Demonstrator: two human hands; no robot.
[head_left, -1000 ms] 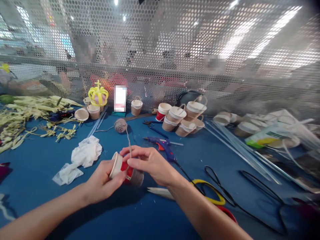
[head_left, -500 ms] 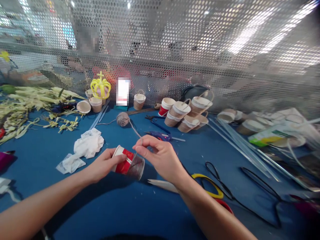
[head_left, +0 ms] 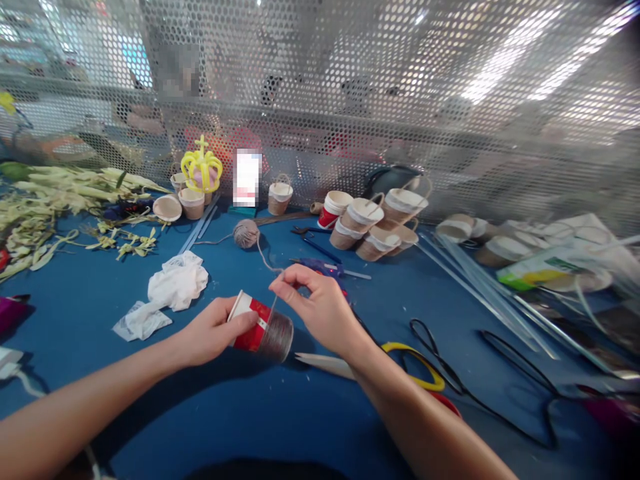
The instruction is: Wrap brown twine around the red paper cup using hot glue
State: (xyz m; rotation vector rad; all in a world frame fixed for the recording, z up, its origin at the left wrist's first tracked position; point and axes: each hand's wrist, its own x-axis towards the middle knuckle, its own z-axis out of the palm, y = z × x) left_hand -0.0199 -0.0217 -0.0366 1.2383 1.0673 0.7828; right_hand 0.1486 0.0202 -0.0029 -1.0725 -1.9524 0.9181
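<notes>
My left hand [head_left: 217, 331] is closed around the rim half of a red and white paper cup [head_left: 259, 320], which lies tilted on its side above the blue table. Grey yarn is wound round the cup's base half. Between the thumb and fingertips of my right hand [head_left: 315, 303] the yarn strand [head_left: 268, 260] is pinched, held just above the cup. That strand runs back to a ball of grey yarn [head_left: 246, 234] on the table. Scissors [head_left: 327, 366] with yellow and red handles lie partly hidden under my right forearm.
Several wrapped cups with handles [head_left: 363, 213] stand at the back right. A purple glue gun [head_left: 320, 268], pliers [head_left: 315, 241] and clear glue sticks [head_left: 485, 293] lie nearby. Crumpled white plastic [head_left: 179, 281] sits left. A phone [head_left: 247, 177] leans near the perforated metal screen [head_left: 320, 87]. Black cord [head_left: 493, 412] loops right.
The cup has shifted slightly right and turned a little in my left hand. My right hand has risen slightly with the strand, which now sags more behind it.
</notes>
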